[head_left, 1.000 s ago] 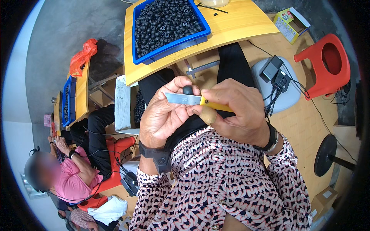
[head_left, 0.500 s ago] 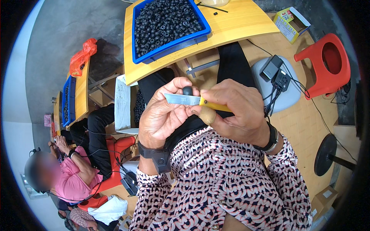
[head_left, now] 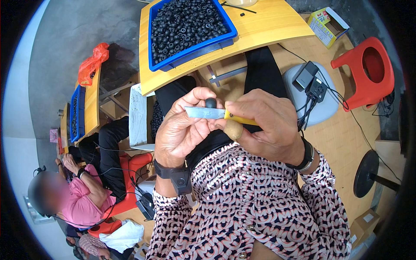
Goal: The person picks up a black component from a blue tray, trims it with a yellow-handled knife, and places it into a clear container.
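Note:
My left hand [head_left: 174,135] pinches a small, round black rubber-like piece [head_left: 210,102] between its fingers, above my lap. My right hand [head_left: 275,125] is closed on the yellow handle of a small knife [head_left: 204,113], its blade pointing left. The blade lies just below the black piece, across the left fingers; whether its edge touches the piece I cannot tell. A rounded tan cover [head_left: 233,129] shows by the right thumb, under the handle. Beyond my hands, many similar black pieces [head_left: 186,30] fill a blue tray [head_left: 197,55].
The tray stands on a yellow table [head_left: 268,26]. Left of my legs is a white box [head_left: 138,121] holding black pieces. On the right, a grey stool [head_left: 318,110] bears black devices and cables, near a red stool [head_left: 368,82]. A person in pink [head_left: 84,197] sits at the left.
My hands, the knife and the black piece hold almost the same position. At the left, the other person's hands have shifted slightly.

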`<state>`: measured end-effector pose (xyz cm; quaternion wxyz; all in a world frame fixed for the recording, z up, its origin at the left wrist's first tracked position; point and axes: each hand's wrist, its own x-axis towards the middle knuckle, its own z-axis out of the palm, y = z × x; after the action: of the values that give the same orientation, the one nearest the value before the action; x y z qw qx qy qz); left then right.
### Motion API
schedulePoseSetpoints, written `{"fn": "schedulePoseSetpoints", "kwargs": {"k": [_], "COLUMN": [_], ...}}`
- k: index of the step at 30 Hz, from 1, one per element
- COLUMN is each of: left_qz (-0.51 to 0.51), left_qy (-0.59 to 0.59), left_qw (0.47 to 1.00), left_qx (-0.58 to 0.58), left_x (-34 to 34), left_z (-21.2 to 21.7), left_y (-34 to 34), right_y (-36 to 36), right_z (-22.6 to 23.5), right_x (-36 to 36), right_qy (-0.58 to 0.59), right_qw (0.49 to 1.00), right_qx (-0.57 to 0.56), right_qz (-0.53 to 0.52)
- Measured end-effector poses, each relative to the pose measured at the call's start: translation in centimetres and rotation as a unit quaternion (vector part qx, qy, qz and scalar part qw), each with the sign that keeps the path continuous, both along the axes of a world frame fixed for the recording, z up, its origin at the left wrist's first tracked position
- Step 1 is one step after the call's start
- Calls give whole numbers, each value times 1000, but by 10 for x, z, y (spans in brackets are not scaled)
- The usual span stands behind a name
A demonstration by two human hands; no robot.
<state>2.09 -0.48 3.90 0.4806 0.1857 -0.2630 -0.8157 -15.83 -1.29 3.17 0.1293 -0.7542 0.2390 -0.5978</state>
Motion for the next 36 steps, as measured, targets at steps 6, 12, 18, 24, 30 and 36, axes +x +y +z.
{"fn": "schedulePoseSetpoints", "kwargs": {"k": [6,12,18,24,30,36], "left_qz": [-5,5,-3,1,2,-48], "left_qy": [3,-11,-13,-2,-2,-18], "left_qw": [1000,1000,1000,1000,1000,999], "left_qx": [3,20,2,8,24,1], "left_x": [1,2,5,2,0,-4], "left_z": [-3,-3,-4,0,1,10], "left_y": [1,2,1,3,3,15], "right_y": [0,-1,1,0,-1,-17], "right_z": [2,1,1,0,-2,-7], "right_x": [0,-1,-2,-5,-8,-29], "right_qy": [-3,-8,-6,0,0,-44], "right_qw": [1000,1000,1000,1000,1000,997], "right_qx": [3,-1,11,7,7,48], "right_qz": [0,8,18,17,12,-31]}}
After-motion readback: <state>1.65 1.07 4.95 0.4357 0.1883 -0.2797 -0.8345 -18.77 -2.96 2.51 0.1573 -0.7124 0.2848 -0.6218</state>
